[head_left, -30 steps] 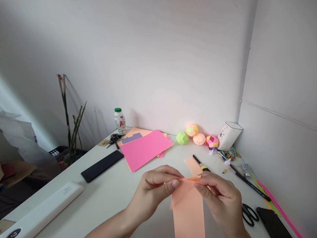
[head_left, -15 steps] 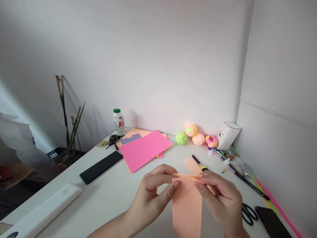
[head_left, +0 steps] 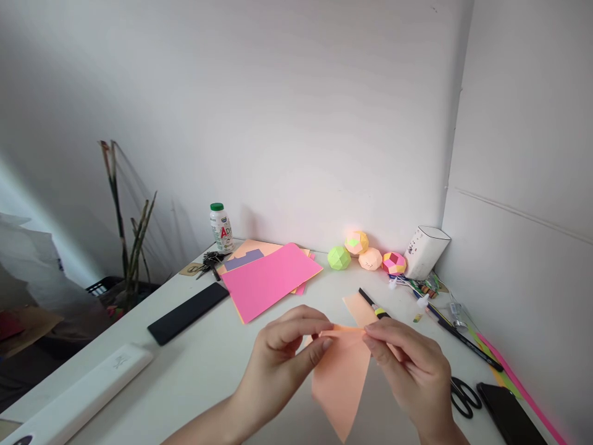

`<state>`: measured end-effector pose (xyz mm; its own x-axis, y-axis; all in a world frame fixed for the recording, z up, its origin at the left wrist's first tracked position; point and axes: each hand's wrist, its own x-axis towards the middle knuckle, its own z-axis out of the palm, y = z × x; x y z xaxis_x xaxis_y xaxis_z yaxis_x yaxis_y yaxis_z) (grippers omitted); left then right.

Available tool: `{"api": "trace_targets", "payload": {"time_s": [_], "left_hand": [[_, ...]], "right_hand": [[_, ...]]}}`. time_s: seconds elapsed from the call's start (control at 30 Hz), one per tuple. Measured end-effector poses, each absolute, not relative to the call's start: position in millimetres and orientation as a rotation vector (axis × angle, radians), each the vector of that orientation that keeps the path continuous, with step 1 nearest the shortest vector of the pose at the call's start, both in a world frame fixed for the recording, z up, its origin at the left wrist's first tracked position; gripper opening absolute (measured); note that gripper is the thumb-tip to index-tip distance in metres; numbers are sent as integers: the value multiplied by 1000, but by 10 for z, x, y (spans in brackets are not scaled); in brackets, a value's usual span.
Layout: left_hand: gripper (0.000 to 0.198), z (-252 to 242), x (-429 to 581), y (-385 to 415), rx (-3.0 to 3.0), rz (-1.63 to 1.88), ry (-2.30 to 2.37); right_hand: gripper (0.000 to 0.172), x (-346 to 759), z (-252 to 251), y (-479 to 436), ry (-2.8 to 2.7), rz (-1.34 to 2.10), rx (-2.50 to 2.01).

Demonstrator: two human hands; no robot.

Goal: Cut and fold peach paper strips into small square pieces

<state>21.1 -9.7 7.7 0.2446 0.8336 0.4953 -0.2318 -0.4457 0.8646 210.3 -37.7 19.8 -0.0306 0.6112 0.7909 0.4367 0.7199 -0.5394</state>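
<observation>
A peach sheet of paper [head_left: 341, 380] hangs between my two hands, its top edge folded over in a narrow strip. My left hand [head_left: 290, 358] pinches the left end of that fold between thumb and fingers. At the right end, my right hand [head_left: 410, 364] pinches the same fold. The sheet's lower end comes to a point toward the front of the table. Just behind my right hand lie a craft knife [head_left: 373, 303] with a yellow-green part and another peach paper piece [head_left: 354, 309], partly covered.
Pink sheets [head_left: 273, 281] lie back left, near a black flat bar [head_left: 189, 313] and a white bottle [head_left: 221, 228]. Paper balls [head_left: 339, 258] stand by the wall. Scissors [head_left: 466, 397], a phone [head_left: 507, 414] and pens [head_left: 470, 345] are at right; a long white device [head_left: 92, 395] is at left.
The peach sheet has twisted, its lower end swinging from a straight hanging strip to a slanted point. My right hand's fingertips have moved slightly left along the fold, closer to my left hand.
</observation>
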Motion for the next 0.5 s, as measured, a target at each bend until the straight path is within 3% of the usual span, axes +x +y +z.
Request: {"api": "trace_targets", "payload": {"time_s": [0.5], "left_hand": [[26, 62, 252, -104, 1236, 1329, 564]], "right_hand": [[25, 2084, 205, -383, -1656, 228, -801]]}}
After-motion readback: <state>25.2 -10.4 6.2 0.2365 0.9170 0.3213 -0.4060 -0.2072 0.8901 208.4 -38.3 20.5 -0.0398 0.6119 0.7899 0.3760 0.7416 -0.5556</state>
